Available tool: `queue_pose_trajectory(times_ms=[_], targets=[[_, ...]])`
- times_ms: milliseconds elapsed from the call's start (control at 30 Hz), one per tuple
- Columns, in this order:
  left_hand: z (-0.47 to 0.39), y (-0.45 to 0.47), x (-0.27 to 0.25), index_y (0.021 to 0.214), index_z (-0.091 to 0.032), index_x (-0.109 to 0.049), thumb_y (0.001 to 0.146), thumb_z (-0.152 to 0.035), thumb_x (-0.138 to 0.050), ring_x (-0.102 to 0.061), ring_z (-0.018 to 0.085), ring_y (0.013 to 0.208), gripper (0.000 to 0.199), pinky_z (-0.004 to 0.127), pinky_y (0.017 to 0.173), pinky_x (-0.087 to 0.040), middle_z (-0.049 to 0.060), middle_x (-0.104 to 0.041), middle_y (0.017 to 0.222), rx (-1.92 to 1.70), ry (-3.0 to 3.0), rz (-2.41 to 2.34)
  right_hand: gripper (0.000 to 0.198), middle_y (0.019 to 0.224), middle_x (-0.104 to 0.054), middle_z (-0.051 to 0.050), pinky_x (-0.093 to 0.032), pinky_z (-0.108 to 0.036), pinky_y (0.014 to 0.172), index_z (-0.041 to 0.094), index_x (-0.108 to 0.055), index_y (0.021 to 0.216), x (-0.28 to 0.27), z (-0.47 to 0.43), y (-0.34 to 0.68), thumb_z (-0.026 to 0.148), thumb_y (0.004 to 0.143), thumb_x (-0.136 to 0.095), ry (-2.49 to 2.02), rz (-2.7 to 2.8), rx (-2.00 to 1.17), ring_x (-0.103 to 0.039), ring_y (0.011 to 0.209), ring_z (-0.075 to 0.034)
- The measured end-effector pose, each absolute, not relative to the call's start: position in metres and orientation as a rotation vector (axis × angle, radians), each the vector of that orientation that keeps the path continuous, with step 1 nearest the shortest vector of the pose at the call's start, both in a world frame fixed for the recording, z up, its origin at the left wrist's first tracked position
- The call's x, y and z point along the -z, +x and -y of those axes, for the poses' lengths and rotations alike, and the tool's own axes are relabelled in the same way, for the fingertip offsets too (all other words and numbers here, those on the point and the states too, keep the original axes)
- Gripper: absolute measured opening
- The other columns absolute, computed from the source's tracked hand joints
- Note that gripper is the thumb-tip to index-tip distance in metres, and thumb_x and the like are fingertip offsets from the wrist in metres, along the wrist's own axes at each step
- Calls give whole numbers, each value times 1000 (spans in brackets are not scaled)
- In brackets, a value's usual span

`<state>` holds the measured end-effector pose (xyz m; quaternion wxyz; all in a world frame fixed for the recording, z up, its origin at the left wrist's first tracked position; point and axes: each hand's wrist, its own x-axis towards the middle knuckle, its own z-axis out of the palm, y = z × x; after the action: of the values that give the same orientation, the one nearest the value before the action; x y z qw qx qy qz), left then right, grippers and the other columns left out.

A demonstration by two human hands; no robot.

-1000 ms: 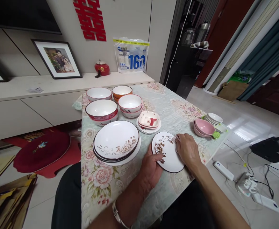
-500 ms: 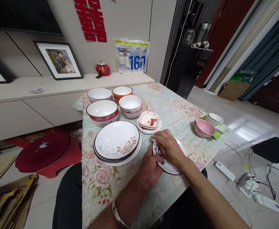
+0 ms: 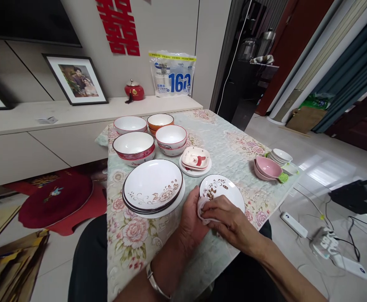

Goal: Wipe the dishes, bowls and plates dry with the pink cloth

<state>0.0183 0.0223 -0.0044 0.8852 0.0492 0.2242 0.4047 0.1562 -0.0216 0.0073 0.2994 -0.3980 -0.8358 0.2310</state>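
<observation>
A white plate (image 3: 232, 191) with a dark rim and brown flowers is tilted slightly above the front of the table. My left hand (image 3: 192, 220) grips its left edge, the thumb along the rim and the other fingers hidden beneath. Bunched under the fingers of my right hand (image 3: 230, 220) is a pale, thin cloth (image 3: 204, 208), pressed on the plate's near left edge. Left of my hands lies a stack of larger flowered plates (image 3: 152, 182). Just beyond, small square dishes (image 3: 196, 157) with a red-scarfed bear rest on small round plates (image 3: 192, 171).
Stacked bowls (image 3: 133, 142) stand at the table's back left. Pink leaf-handled bowls (image 3: 267, 167) and small white bowls (image 3: 282, 155) sit near the right edge. A flowered cloth (image 3: 133, 235) covers the table. Power strips (image 3: 295, 224) and cables lie on the floor.
My right hand has slid with the cloth toward me, from the plate's far left rim to its near left edge. More of the plate's flower pattern now shows.
</observation>
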Motion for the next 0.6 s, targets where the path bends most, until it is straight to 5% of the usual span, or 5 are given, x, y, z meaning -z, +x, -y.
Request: queue_pose_trajectory(times_ms=[133, 400, 600], targets=[[-21, 25, 10, 126, -18, -65, 80, -9, -62, -71, 27, 105, 46, 41, 99, -52, 8, -78, 102, -951, 157, -568, 22, 116, -67, -8, -52, -33, 94, 24, -70, 108, -6, 40, 175, 12, 99, -53, -1140, 2242, -673, -60, 111, -20], [-22, 29, 13, 144, -17, -51, 81, -1, -53, -71, 26, 110, 65, 46, 109, -48, 11, -78, 114, -1032, 118, -580, 40, 107, -66, -5, -49, -39, 94, 25, -69, 87, -5, 52, 216, -5, 80, -44, -1315, 2259, -631, -59, 108, -22], [-22, 25, 12, 143, -18, -53, 79, -2, -53, -67, 28, 121, 67, 47, 111, -47, 11, -76, 122, -1087, 87, -609, 19, 108, -69, -8, -49, -44, 96, 25, -78, 91, 11, 40, 240, 20, 84, -61, -1577, 1539, -444, -62, 107, -26]])
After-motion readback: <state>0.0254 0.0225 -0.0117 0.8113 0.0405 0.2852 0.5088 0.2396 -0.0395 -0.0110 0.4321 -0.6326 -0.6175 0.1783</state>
